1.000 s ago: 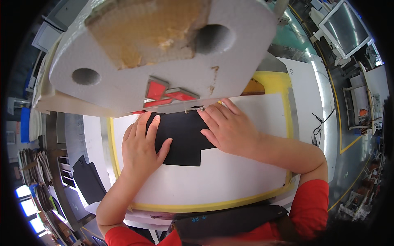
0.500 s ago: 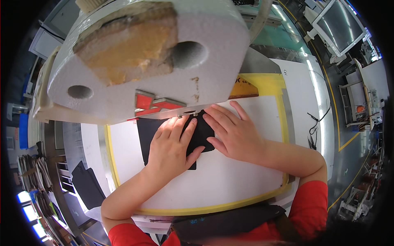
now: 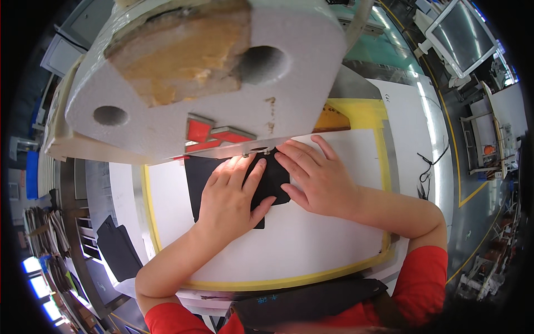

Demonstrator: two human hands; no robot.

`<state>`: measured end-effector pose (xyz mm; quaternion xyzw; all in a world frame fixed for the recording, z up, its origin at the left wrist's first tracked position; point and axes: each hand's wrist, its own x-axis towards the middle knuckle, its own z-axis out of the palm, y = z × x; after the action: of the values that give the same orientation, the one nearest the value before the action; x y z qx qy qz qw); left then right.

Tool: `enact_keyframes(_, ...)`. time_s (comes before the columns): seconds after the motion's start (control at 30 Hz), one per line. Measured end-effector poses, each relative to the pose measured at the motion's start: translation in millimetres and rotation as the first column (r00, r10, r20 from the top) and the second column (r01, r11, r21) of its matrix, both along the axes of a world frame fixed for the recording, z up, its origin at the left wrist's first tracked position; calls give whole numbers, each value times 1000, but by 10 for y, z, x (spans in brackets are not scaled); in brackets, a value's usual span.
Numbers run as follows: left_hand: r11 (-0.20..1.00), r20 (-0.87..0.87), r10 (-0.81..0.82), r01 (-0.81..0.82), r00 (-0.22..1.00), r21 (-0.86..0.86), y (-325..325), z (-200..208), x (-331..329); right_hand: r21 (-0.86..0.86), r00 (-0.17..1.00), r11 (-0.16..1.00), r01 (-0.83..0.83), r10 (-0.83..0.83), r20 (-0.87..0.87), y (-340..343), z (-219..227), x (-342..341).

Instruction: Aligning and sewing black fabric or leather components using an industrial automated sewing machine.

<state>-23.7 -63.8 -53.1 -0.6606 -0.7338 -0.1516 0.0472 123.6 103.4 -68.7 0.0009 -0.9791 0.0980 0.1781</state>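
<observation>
head view: your two hands lie flat on a black sheet at the centre of the frame, below a pale machine head.
the sheet's (image 3: 272,183) far edge is hidden behind the machine head (image 3: 161,131), itself cut off by the frame's top; your left hand (image 3: 227,195) covers much of its middle, and glare washes out those fingertips. what shows looks thin, plain and dark, its lower edge stepped, on a white board (image 3: 311,245) edged in yellow. left fingers are extended, released; your right hand (image 3: 322,181), also unclenched, rests at the sheet's right edge.
</observation>
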Motion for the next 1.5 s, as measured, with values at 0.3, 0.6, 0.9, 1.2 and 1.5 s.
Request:
enact_keyframes(0.3,1000,1,13,-13,1000,7,-35,19,-39,-2,1000,1000,2,-2,4,-26,11,-35)
enact_keyframes(0.6,999,-6,43,-43,999,-7,-41,71,-42,-36,998,999,-24,22,-56,-71,-32,-103)
enact_keyframes(0.9,994,76,33,-40,997,98,-170,42,-55,-8,998,998,-60,60,7,-115,73,-103)
enact_keyframes(1.2,616,91,768,-770,634,169,-1900,390,-554,-75,925,927,-367,372,78,-876,185,-397)
enact_keyframes(1.5,-441,416,874,-768,-251,464,-5117,-456,-679,381,963,901,-208,257,-81,-940,3,-711)
